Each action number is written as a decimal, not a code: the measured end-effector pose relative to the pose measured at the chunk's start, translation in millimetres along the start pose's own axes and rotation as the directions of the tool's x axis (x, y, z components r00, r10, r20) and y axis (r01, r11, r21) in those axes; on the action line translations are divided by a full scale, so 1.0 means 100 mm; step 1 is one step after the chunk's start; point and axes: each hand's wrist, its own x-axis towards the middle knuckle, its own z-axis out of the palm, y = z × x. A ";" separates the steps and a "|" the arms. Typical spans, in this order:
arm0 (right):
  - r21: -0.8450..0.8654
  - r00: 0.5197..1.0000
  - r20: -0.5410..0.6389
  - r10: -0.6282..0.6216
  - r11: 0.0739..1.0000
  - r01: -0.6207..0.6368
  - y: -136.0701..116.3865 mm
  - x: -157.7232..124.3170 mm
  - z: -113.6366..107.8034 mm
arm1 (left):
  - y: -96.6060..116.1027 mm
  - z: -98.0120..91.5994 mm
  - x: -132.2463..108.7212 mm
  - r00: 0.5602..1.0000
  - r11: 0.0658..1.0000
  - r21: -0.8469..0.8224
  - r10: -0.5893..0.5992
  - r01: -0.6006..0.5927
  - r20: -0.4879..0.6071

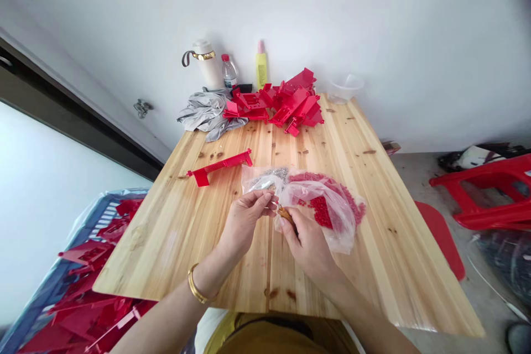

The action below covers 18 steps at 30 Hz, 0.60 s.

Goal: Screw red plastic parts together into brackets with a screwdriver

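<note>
My left hand [244, 220] is pinched, fingertips together on something too small to name, right at the edge of a clear plastic bag [307, 199]. My right hand [305, 243] is closed on a small brown-handled tool [285, 213], its tip meeting my left fingertips. The bag lies on the wooden table [166, 243] and holds small red pieces and, at its far left end, small silvery metal parts [271, 176]. A long red plastic bracket [219, 166] lies on the table, left of the bag.
A heap of red plastic parts [282, 102] sits at the table's far edge, beside a grey cloth [205, 113], a thermos [207, 63], a water bottle [229, 72], a yellow bottle [261, 66] and a clear tub [344, 88]. A blue crate of red parts [83, 276] stands left; red stools [489, 193] right.
</note>
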 end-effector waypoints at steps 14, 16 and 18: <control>-0.037 0.995 -0.057 -0.077 0.997 0.075 0.05 -0.06 0.02 | -0.09 0.05 -0.13 0.993 0.986 0.119 0.116 -0.115 -0.006; -0.044 0.990 -0.079 -0.115 0.993 0.112 0.06 -0.07 0.00 | -0.11 0.03 -0.13 0.995 0.990 0.103 0.088 -0.092 0.041; 0.003 0.988 -0.085 -0.132 0.991 0.133 0.08 -0.09 -0.04 | -0.09 0.01 -0.12 0.993 0.997 0.067 0.037 -0.045 0.112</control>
